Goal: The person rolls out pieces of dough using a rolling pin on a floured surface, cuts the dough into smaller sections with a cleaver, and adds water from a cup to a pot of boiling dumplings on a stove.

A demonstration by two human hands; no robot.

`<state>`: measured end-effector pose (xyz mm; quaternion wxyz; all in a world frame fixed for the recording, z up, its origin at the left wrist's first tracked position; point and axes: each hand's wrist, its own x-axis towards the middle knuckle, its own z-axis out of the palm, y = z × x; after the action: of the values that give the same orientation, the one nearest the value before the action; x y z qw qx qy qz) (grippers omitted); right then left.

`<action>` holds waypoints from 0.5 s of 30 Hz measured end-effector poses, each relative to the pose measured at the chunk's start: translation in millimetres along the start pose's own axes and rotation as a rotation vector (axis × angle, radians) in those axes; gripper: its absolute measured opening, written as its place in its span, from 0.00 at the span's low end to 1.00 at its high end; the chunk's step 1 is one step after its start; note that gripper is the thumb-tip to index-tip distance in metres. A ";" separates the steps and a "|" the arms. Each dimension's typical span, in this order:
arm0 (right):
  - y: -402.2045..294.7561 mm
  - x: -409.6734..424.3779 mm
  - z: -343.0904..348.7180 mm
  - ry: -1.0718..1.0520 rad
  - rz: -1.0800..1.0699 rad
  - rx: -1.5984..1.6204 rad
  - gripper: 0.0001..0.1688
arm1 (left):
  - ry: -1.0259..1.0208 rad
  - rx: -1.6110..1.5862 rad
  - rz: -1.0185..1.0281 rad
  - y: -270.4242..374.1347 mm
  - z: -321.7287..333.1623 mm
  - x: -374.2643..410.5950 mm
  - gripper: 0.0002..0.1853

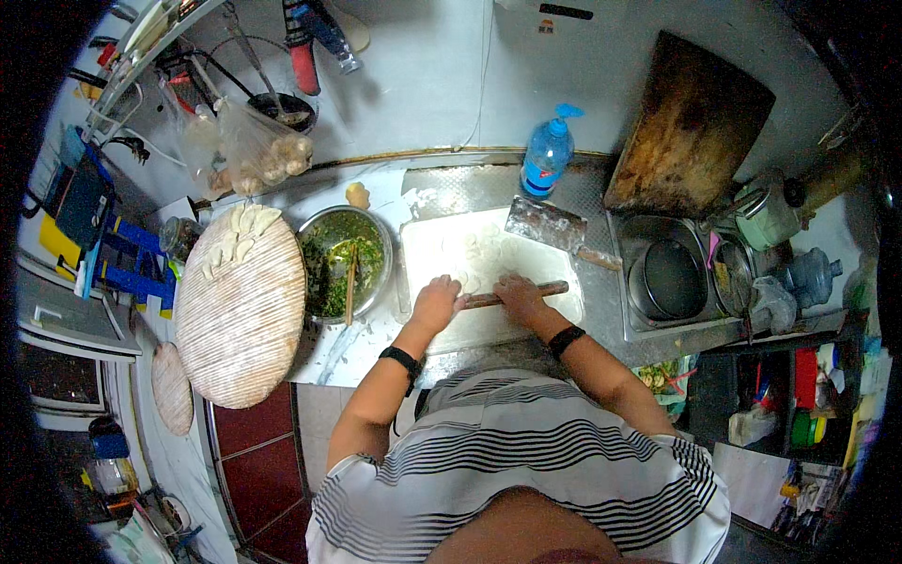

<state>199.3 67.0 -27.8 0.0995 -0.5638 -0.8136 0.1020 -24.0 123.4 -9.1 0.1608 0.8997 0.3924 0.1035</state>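
Observation:
My left hand (pixel 438 303) and my right hand (pixel 521 299) rest on a wooden rolling pin (pixel 483 301), whose right end sticks out past my right hand. The pin lies over a floured white board (pixel 451 338). Pale dough rounds (pixel 486 247) lie on the board beyond my hands. A cleaver (pixel 546 224) dusted with flour rests across the board's far right corner. To the left, a steel bowl (pixel 386 247) holds chopped green filling and chopsticks (pixel 350 282). Farther left, folded dumplings (pixel 239 233) sit on a round ridged tray (pixel 239 324). What lies beneath the pin is hidden.
A blue pump bottle (pixel 546 158) stands behind the board. At right, a dark wooden cutting board (pixel 690 127) leans on the wall behind a sink (pixel 634 328) holding a round pot (pixel 666 282). Bags of garlic (pixel 271 155) hang at the upper left.

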 end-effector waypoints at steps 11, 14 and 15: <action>6.9 -26.5 -17.0 -0.158 -0.066 -0.097 0.12 | 0.107 0.115 0.237 17.8 33.1 25.6 0.16; 13.6 -40.7 -19.2 -0.095 -0.047 -0.050 0.12 | 0.142 0.144 0.316 41.2 34.9 36.4 0.16; 14.9 -44.8 -18.6 -0.073 -0.049 -0.035 0.12 | 0.079 0.142 0.275 44.6 41.9 39.2 0.16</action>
<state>233.2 31.2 -16.2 0.0624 -0.5413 -0.8318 0.1058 45.4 115.1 -29.1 0.0657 0.9492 0.2780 0.1318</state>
